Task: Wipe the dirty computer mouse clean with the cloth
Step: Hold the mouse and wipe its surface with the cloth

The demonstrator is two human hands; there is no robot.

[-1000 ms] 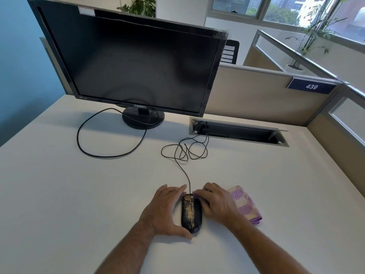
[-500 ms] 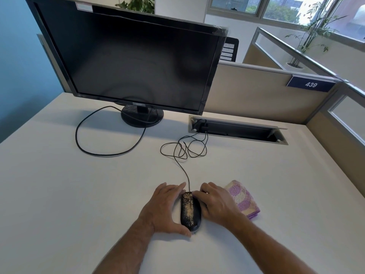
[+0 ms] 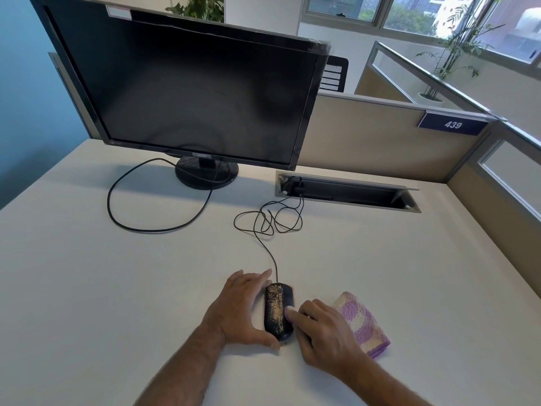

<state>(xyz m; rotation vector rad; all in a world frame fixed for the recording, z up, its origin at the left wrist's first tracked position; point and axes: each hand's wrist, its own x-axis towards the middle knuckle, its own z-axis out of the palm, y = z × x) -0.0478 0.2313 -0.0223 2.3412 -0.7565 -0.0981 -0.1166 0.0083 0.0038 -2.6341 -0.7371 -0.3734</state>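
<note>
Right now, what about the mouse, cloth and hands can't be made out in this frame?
All head view:
- mouse: left flank covered by the left hand; underside faces the desk.
- cloth: near edge hidden behind the right hand.
- Palms face down, unseen.
- Mouse cable: plug end lost in the dark cable slot.

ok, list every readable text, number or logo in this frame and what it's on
"439": white digits on the dark blue sign fixed to the cubicle partition.
Logo on the bottom bezel of the monitor: too small and blurred to read.
White sticker at the monitor's top left corner: no legible print.
Mouse, cloth and desk: no text visible.
</note>
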